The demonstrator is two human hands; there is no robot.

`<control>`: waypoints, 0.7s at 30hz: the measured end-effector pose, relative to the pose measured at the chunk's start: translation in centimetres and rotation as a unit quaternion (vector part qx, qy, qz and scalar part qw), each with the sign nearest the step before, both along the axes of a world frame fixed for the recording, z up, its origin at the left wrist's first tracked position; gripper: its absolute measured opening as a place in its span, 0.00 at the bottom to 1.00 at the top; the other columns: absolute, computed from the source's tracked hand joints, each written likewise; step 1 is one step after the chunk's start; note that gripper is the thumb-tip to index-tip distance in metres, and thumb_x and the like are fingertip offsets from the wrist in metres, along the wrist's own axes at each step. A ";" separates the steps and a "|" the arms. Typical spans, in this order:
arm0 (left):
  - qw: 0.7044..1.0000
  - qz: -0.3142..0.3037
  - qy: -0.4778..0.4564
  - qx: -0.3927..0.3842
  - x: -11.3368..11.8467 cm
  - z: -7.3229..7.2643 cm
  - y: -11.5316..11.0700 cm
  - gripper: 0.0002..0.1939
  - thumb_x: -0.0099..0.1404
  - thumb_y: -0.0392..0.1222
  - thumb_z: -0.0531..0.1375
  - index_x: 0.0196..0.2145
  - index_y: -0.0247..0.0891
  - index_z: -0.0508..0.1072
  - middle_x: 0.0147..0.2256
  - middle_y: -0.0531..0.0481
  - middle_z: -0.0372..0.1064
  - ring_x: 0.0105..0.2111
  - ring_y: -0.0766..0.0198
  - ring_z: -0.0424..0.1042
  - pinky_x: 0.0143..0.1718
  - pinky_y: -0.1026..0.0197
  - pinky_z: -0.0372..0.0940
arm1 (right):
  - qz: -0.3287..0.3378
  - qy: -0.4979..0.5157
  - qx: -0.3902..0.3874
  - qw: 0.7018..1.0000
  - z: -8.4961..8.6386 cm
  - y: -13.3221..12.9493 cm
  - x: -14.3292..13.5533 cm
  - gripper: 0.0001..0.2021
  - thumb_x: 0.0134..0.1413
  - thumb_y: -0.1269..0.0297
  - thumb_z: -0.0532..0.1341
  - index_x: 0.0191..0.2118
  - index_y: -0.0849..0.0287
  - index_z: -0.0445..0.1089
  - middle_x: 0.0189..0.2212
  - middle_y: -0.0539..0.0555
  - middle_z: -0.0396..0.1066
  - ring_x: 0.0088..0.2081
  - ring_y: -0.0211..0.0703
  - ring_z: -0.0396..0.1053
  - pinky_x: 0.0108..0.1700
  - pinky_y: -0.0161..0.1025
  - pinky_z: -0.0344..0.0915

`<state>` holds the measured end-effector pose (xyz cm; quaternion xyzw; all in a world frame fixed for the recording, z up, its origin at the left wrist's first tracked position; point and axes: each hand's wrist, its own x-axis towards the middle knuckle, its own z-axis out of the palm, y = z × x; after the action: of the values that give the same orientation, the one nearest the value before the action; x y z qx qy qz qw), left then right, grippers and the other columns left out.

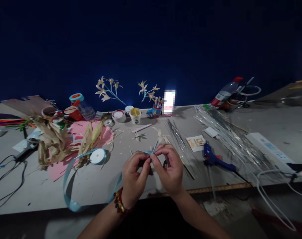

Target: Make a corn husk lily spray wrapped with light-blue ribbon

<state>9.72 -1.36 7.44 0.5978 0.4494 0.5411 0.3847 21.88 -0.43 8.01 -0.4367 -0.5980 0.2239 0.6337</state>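
Observation:
My left hand (pixel 138 174) and my right hand (pixel 169 167) meet above the front of the table, fingertips pinched together. Between them they grip a thin stem wrapped in light blue ribbon (pixel 155 146). Just beyond my fingers is a pale dried-husk flower (pixel 160 136); whether it joins the stem I cannot tell. A loose blue ribbon (pixel 65 186) loops from its spool (pixel 98 156) down past the table's front edge and up behind my left hand. The parts of the stem inside my fingers are hidden.
Dried corn husks (pixel 52 142) lie on pink paper (pixel 60 171) at left. A blue glue gun (pixel 217 161), thin wires (pixel 178 136), a clear-wrapped bundle (pixel 230 139) and a power strip (pixel 269 149) lie right. Finished-looking flower sprigs (pixel 111 89), cups (pixel 135 116) and a bright screen (pixel 169 101) stand behind.

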 end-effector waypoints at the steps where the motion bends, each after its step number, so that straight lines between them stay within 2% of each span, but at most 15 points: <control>1: 1.000 0.003 0.011 0.008 0.0 0.0 0.0 0.03 0.66 0.37 0.58 0.34 0.38 0.72 0.31 0.50 0.68 0.25 0.67 0.69 0.28 0.65 0.66 | -0.003 -0.004 -0.001 1.000 0.0 0.0 0.0 0.06 0.55 0.74 0.62 0.34 0.55 0.67 0.32 0.52 0.64 0.40 0.45 0.66 0.44 0.46 0.65; 6: 1.000 0.007 0.009 0.010 0.0 0.1 0.1 0.03 0.65 0.35 0.58 0.34 0.38 0.71 0.31 0.50 0.69 0.24 0.67 0.69 0.27 0.65 0.64 | 0.010 0.000 -0.020 1.000 0.2 -0.2 0.1 0.06 0.55 0.74 0.61 0.35 0.56 0.66 0.32 0.51 0.66 0.37 0.43 0.66 0.40 0.42 0.64; 11: 0.993 0.019 0.079 0.086 -0.1 0.5 0.2 0.04 0.63 0.31 0.58 0.34 0.38 0.71 0.30 0.49 0.70 0.30 0.64 0.70 0.34 0.63 0.64 | 0.004 -0.010 -0.016 1.000 0.4 -0.3 0.1 0.05 0.55 0.74 0.61 0.34 0.56 0.67 0.31 0.51 0.67 0.36 0.42 0.66 0.39 0.41 0.64; 14: 0.990 0.016 0.096 0.105 -0.1 0.6 0.2 0.05 0.63 0.31 0.58 0.34 0.38 0.71 0.30 0.49 0.70 0.31 0.64 0.70 0.34 0.63 0.64 | -0.002 -0.015 -0.014 1.000 0.6 -0.4 0.1 0.05 0.55 0.74 0.61 0.34 0.56 0.68 0.30 0.51 0.67 0.35 0.43 0.67 0.38 0.41 0.65; 21: 1.000 -0.014 0.001 -0.005 0.0 0.3 0.1 0.03 0.66 0.37 0.58 0.33 0.38 0.71 0.31 0.50 0.69 0.24 0.67 0.68 0.27 0.65 0.64 | 0.017 0.004 -0.033 0.999 0.6 -0.6 0.3 0.03 0.56 0.72 0.61 0.34 0.56 0.69 0.30 0.52 0.68 0.35 0.43 0.67 0.37 0.41 0.65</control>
<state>9.73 -1.24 7.76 0.6029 0.4440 0.5328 0.3944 22.15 -1.03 8.59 -0.4460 -0.5951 0.2557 0.6177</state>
